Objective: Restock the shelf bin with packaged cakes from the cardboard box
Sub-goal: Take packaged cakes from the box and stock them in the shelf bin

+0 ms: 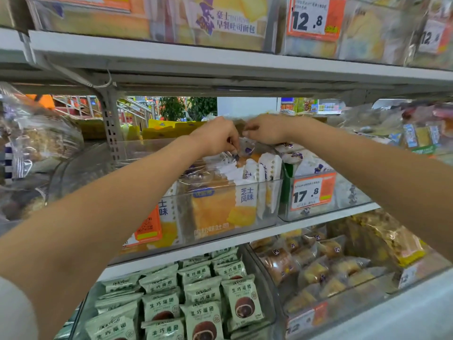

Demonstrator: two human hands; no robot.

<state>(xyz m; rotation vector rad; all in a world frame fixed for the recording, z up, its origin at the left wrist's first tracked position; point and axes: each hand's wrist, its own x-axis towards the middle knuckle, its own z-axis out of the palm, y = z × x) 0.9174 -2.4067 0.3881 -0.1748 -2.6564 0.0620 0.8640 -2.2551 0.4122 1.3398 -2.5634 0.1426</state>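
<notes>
Both hands are raised over the clear shelf bin (220, 212) on the middle shelf, close together but not touching. The left hand (217, 136) has its fingers curled down, pinching the top edge of a packaged cake (241, 155) that stands in the bin. The right hand (266, 131), at 3 o'clock from the left, is curled too; it seems to grip clear wrapping at the back of the bin, though what exactly it holds I cannot tell.

The bin is crowded with upright white-and-orange cake packets; at least five tops show, the exact count unclear. At 3 o'clock from it sits a second clear bin (326, 212) with one orange price tag (313, 192) reading 17.8. At 6 o'clock, one shelf down, a bin of green packets (203, 290) holds more than a dozen. At 12 o'clock, another tag (311, 18) reads 12.8.
</notes>
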